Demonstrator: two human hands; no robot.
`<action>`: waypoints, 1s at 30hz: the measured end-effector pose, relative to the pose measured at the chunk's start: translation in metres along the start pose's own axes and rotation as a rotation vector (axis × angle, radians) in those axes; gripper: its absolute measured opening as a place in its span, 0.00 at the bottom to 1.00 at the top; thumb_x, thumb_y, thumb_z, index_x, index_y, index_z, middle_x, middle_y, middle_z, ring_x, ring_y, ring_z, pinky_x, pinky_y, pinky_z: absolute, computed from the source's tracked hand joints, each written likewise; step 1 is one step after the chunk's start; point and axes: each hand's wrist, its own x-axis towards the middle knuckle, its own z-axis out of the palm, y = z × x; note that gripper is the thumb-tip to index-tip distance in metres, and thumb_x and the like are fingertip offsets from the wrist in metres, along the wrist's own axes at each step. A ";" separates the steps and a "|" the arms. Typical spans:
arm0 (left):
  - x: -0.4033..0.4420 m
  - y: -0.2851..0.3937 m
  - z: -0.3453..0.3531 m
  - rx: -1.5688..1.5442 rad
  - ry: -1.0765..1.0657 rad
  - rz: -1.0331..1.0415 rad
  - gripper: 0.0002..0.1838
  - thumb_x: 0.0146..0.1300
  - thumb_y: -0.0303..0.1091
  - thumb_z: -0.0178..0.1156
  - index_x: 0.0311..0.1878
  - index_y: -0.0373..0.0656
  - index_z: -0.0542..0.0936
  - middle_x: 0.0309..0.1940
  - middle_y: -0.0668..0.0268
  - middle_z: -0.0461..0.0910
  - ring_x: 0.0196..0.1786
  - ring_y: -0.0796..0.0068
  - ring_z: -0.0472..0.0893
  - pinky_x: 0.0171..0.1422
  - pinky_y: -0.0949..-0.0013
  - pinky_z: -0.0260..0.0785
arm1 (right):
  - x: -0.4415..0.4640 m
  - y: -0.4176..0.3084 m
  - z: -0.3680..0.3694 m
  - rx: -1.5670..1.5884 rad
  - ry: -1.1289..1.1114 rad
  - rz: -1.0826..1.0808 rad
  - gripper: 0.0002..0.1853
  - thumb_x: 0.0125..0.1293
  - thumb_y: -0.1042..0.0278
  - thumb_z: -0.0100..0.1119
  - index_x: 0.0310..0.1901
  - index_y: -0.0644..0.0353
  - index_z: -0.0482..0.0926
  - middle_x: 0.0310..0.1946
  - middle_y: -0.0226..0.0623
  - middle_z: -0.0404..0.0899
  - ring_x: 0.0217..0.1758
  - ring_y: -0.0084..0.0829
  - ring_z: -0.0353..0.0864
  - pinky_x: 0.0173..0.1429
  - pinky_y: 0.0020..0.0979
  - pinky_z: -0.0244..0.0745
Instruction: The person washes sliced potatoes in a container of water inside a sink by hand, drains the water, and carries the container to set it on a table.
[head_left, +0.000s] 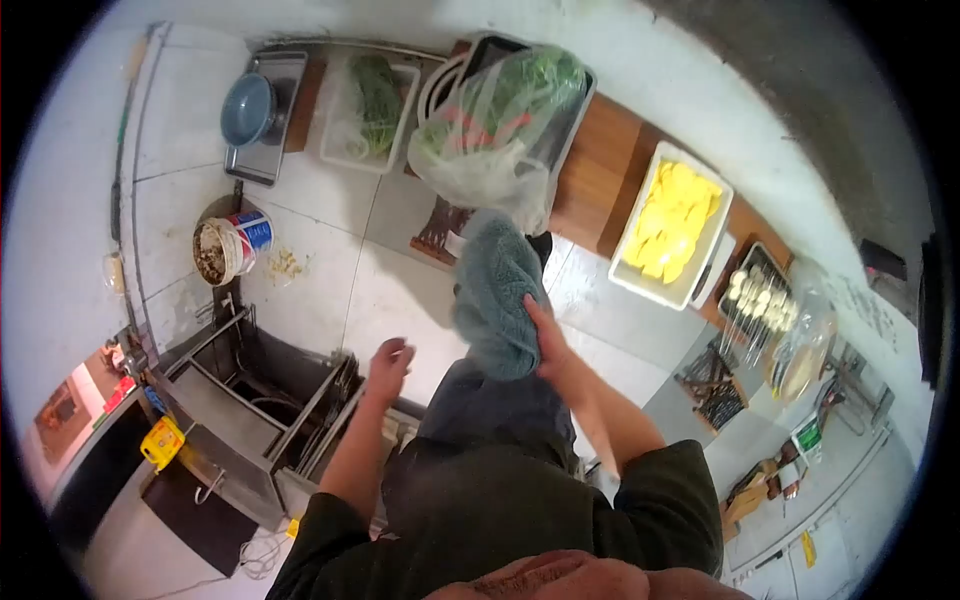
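My right hand (548, 342) grips a grey-green towel (497, 300) that hangs in front of my body, above the floor and my trouser leg. The thumb lies along the towel's near edge, while folds of cloth hide the other fingers. Lower and to the left, my left hand (391, 368) is held out with loosely bent fingers, and nothing shows in it. It is nearest to a metal-framed unit (270, 400) on the left, apart from it.
Along the wall stand a blue bowl (248, 110), a bin of bagged greens (372, 105), a large vegetable bag (500, 130), a white tub of yellow slices (665, 220) and skewers (760, 300). A bucket (232, 247) lies on the tiled floor near scattered scraps (287, 265).
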 end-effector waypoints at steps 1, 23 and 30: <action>0.004 0.014 0.023 -0.204 -0.062 -0.009 0.28 0.66 0.46 0.61 0.65 0.43 0.69 0.59 0.61 0.74 0.56 0.66 0.77 0.51 0.62 0.74 | -0.016 0.005 0.032 0.134 -0.020 0.217 0.28 0.71 0.53 0.55 0.68 0.56 0.65 0.59 0.40 0.74 0.56 0.39 0.78 0.58 0.42 0.77; -0.075 0.132 -0.013 -0.386 0.059 0.669 0.24 0.63 0.39 0.62 0.57 0.33 0.74 0.48 0.61 0.81 0.51 0.68 0.79 0.58 0.65 0.70 | -0.050 0.013 0.170 -0.973 0.135 -0.257 0.29 0.71 0.45 0.48 0.65 0.59 0.68 0.63 0.34 0.72 0.63 0.35 0.72 0.69 0.39 0.63; -0.120 0.161 0.008 -0.042 0.409 1.174 0.25 0.61 0.44 0.63 0.55 0.33 0.76 0.45 0.52 0.80 0.55 0.57 0.78 0.63 0.62 0.67 | -0.035 0.051 0.193 -0.906 -0.240 -0.114 0.28 0.73 0.45 0.45 0.64 0.57 0.69 0.58 0.36 0.75 0.60 0.36 0.75 0.65 0.40 0.69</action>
